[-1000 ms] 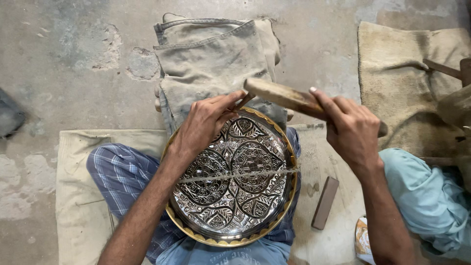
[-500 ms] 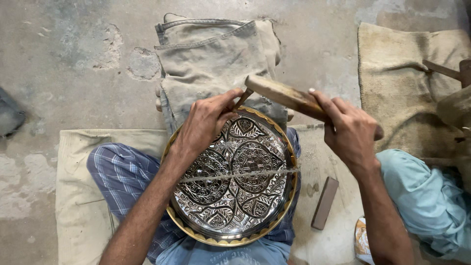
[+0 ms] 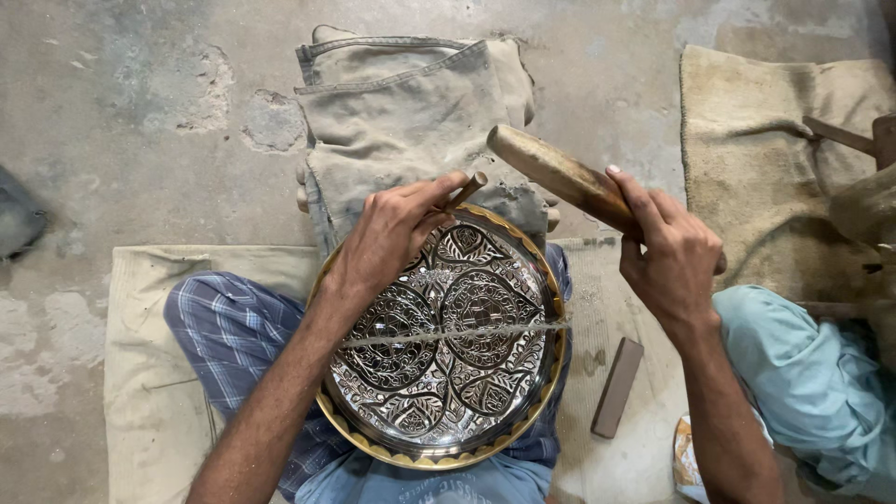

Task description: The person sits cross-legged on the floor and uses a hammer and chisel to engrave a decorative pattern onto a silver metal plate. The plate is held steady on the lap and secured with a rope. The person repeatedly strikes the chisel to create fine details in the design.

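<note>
Left hand grip [image 3: 392,233]: fingers pinched together around a short brown chisel-like metal punch [image 3: 465,191], tip set at the upper rim of the plate. Hand rests on the plate's upper left part.

Right hand grip [image 3: 674,257]: closed around the handle of a worn wooden mallet [image 3: 551,171], index finger laid along the shaft. Mallet head points up and left, raised above the punch, not touching it.

Round engraved silver-coloured metal plate with brass-yellow scalloped rim [image 3: 448,355]: lies on the person's lap, over the blue checked cloth of the crossed legs [image 3: 224,327]. Surface cut with leaf and medallion patterns. A thin pale cord [image 3: 448,333] runs straight across the middle of the plate, left to right.

Folded grey denim cloth [image 3: 411,112]: on the concrete floor [image 3: 140,103], just beyond the plate's far edge.

Small dark rectangular block [image 3: 618,387]: on the pale mat [image 3: 149,373], to the right of the plate, apart from it.

Second person's light teal trouser leg [image 3: 803,383]: lower right, near the right forearm. Coarse beige sacking [image 3: 756,159] behind it, at the right edge.
</note>
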